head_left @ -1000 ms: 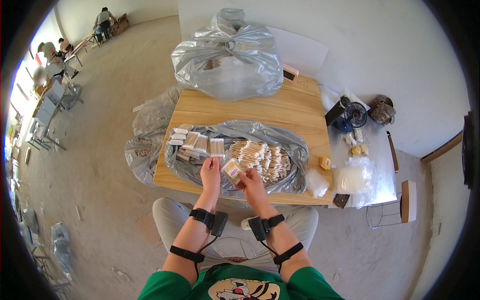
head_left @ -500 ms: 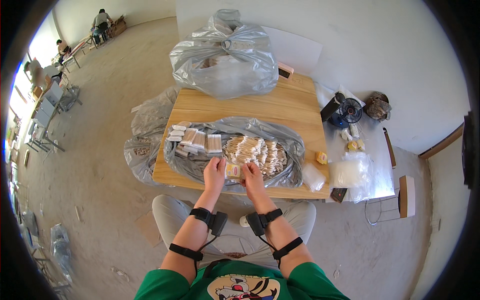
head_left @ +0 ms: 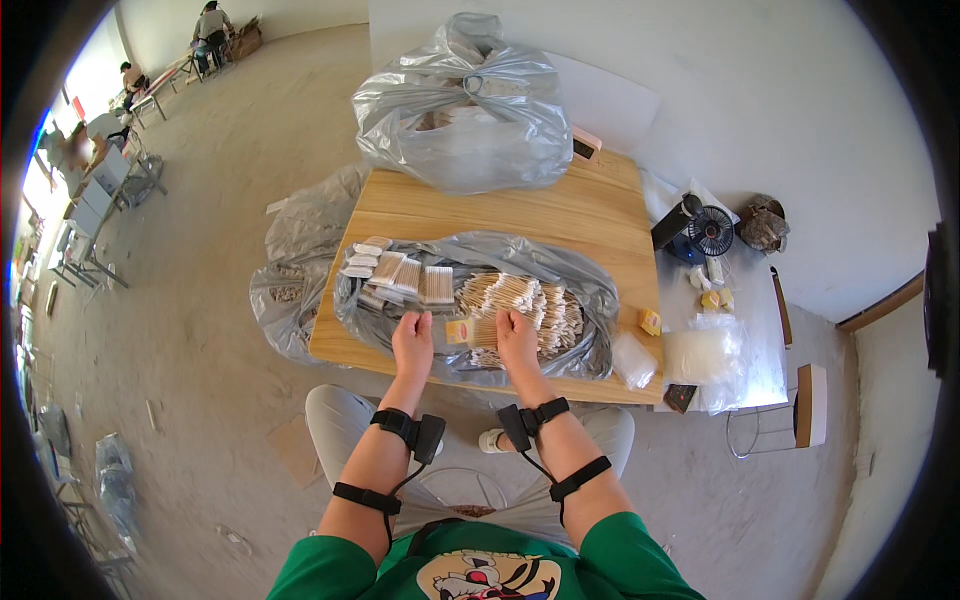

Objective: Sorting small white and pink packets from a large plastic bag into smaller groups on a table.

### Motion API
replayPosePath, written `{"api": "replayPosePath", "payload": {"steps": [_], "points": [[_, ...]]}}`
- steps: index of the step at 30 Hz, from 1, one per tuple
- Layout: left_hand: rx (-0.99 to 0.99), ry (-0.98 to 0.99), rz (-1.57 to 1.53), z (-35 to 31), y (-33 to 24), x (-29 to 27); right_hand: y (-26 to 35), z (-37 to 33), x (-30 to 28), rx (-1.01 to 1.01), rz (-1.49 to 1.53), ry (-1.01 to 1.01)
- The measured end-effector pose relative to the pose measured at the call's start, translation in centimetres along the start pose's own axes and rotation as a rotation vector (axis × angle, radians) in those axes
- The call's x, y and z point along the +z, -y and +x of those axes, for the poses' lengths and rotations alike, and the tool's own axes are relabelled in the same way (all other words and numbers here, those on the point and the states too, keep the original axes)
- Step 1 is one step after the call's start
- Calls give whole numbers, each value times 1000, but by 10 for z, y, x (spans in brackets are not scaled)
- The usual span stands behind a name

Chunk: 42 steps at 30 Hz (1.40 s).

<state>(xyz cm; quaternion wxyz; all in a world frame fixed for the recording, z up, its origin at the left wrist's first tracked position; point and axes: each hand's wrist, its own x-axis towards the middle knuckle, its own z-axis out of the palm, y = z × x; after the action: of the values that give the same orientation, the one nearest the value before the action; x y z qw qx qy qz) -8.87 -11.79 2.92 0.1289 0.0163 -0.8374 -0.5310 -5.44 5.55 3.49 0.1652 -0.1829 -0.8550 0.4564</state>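
Note:
My right hand pinches a small pack of cotton swabs with a yellow label at its left end. Just left of the label, my left hand has its fingers pressed together; whether they grip the pack's clear wrapper cannot be made out. Both hands are over the near edge of an opened grey plastic bag. Loose cotton swabs lie heaped in it, beyond my right hand. Several neat bundles of swabs sit at its left side, beyond my left hand.
The wooden table carries a big tied grey bag at its far side. On the right lie a yellow packet and clear plastic sleeves. A side table holds a small black fan and more sleeves.
My hands have moved apart. The left hand has shifted slightly left off the label, and the right hand has moved right with the swab pack, showing more swabs.

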Motion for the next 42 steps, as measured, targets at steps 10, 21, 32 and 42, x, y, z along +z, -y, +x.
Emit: {"api": "replayPosePath", "payload": {"steps": [10, 21, 32, 42], "points": [[54, -56, 56, 22, 13, -13, 8, 50, 7, -290, -261, -177], [278, 34, 116, 24, -27, -20, 23, -17, 30, 470, 990, 403], [155, -69, 67, 23, -16, -24, 14, -17, -23, 413, 827, 254], [-259, 103, -367, -9, -26, -5, -127, 36, -208, 299, 395, -507]]}}
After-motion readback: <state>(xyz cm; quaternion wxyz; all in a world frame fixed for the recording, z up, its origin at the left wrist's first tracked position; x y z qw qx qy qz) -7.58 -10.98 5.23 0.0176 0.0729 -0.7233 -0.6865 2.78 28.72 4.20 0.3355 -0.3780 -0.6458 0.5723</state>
